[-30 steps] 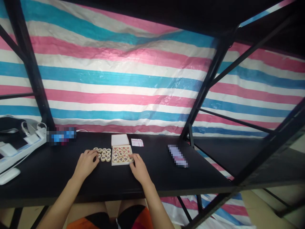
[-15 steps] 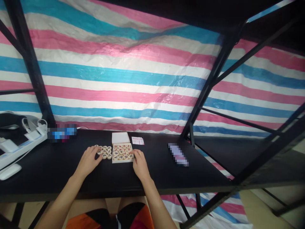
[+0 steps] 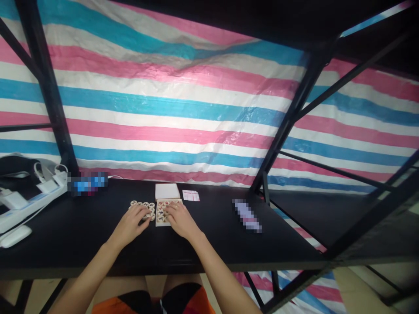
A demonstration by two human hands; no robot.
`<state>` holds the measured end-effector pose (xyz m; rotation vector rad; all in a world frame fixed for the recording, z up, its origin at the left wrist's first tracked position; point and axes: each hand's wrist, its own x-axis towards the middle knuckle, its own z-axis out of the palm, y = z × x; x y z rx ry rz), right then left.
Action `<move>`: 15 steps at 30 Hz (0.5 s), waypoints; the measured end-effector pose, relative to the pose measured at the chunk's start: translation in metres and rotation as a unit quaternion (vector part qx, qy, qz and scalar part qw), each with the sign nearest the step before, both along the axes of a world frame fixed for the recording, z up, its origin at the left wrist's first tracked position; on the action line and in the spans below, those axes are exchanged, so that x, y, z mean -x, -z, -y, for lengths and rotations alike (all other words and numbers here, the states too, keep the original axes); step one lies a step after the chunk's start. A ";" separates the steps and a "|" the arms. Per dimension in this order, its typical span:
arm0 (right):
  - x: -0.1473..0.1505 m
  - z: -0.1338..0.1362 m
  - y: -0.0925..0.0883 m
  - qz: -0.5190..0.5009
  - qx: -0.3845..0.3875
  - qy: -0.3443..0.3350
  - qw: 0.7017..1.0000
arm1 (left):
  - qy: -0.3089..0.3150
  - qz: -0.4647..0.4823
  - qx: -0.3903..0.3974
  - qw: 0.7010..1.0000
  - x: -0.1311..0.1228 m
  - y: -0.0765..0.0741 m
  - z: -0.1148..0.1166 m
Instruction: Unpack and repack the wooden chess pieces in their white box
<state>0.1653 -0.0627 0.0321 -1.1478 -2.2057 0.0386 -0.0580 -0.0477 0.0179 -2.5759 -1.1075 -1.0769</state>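
Observation:
A small cream box [image 3: 160, 210] filled with round Chinese chess pieces sits on the black table [image 3: 203, 244]. My right hand [image 3: 179, 220] lies over the box's right part, fingers curled down onto the pieces inside. Several loose chess pieces [image 3: 141, 205] lie just left of the box. My left hand [image 3: 131, 223] rests on those loose pieces, fingers bent over them; whether it grips one is hidden. The box's white lid [image 3: 167, 191] lies flat just behind the box.
A small pink-and-white paper slip [image 3: 190, 195] lies right of the lid. A blurred flat object [image 3: 247, 215] is further right. A white power strip with plugs [image 3: 29, 201] and a white device [image 3: 15, 236] sit at the left. Black frame posts rise behind the table, backed by striped tarp.
My right hand has moved left from the box's right edge onto the pieces inside the box. My left hand slid slightly right over the loose pieces.

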 end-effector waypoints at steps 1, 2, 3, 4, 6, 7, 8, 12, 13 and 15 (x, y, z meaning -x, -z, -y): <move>0.002 0.003 -0.001 -0.020 -0.015 0.001 1.000 | 0.014 -0.003 -0.015 1.000 -0.001 0.000 0.002; 0.006 0.007 -0.003 -0.039 -0.022 -0.002 0.999 | 0.030 -0.005 -0.033 0.999 -0.002 0.000 0.003; 0.010 0.011 -0.004 -0.055 -0.016 -0.011 0.998 | 0.045 -0.008 -0.051 0.998 -0.003 0.000 0.005; 0.014 0.014 -0.006 -0.069 0.002 -0.027 0.997 | 0.059 -0.011 -0.066 0.996 -0.003 0.000 0.006; 0.023 0.017 -0.007 -0.096 0.055 -0.063 0.992 | 0.078 -0.015 -0.077 0.994 -0.004 0.000 0.009; 0.025 0.016 -0.007 -0.112 0.080 -0.073 0.988 | 0.080 -0.017 -0.072 0.994 -0.004 -0.001 0.010; 0.025 0.013 -0.007 -0.136 0.099 -0.069 0.983 | 0.077 -0.017 -0.064 0.995 -0.005 -0.001 0.010; 0.002 -0.011 0.001 -0.256 0.118 0.048 0.958 | 0.007 -0.008 -0.032 0.999 -0.006 -0.001 0.006; -0.008 -0.018 0.004 -0.271 0.115 0.073 0.953 | -0.017 -0.010 -0.012 1.000 -0.004 -0.001 0.004; -0.028 -0.029 0.010 -0.290 0.114 0.104 0.945 | -0.058 -0.021 0.041 0.997 0.000 -0.001 -0.001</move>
